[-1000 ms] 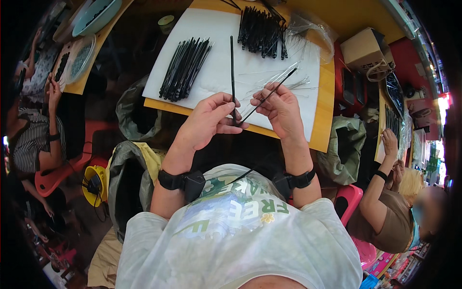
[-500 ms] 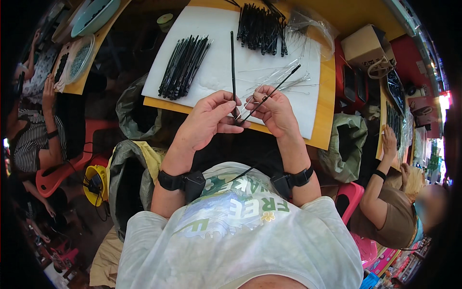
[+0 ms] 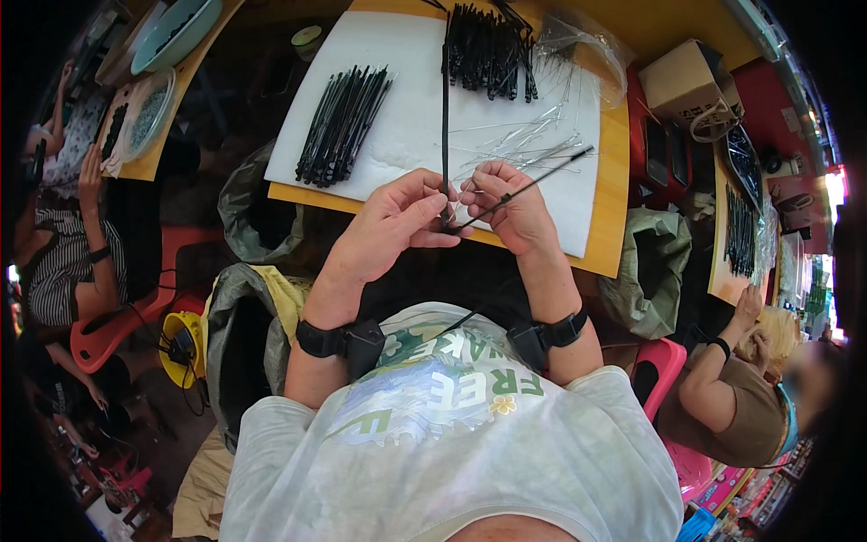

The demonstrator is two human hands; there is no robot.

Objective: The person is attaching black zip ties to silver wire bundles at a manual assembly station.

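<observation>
My left hand (image 3: 397, 217) pinches the lower end of a thin black rod (image 3: 444, 117) that stands almost upright. A second black rod (image 3: 553, 170) slants up to the right from the same spot, and a small fitting (image 3: 506, 199) sits partway along it. The two form a V; how they join is hidden by my fingers. My right hand (image 3: 513, 212) has its fingertips closed by the slanting rod, apparently on a fine silvery wire (image 3: 460, 197). Beyond my hands, a bundle of black rods (image 3: 341, 126) and loose silvery wires (image 3: 533, 140) lie on a white sheet (image 3: 411, 108).
Another pile of black rods (image 3: 488, 54) lies at the far edge beside a clear plastic bag (image 3: 591, 45). Open sacks (image 3: 646, 271) flank the wooden table (image 3: 614, 208). A cardboard box (image 3: 686, 81) stands right. Co-workers sit on both sides; one person's hand (image 3: 748, 307) is at the right.
The slanting rod has swung lower to the right, widening the V, and my right hand has shifted slightly right. The upright rod has straightened. The right co-worker's hand has moved nearer that person's body.
</observation>
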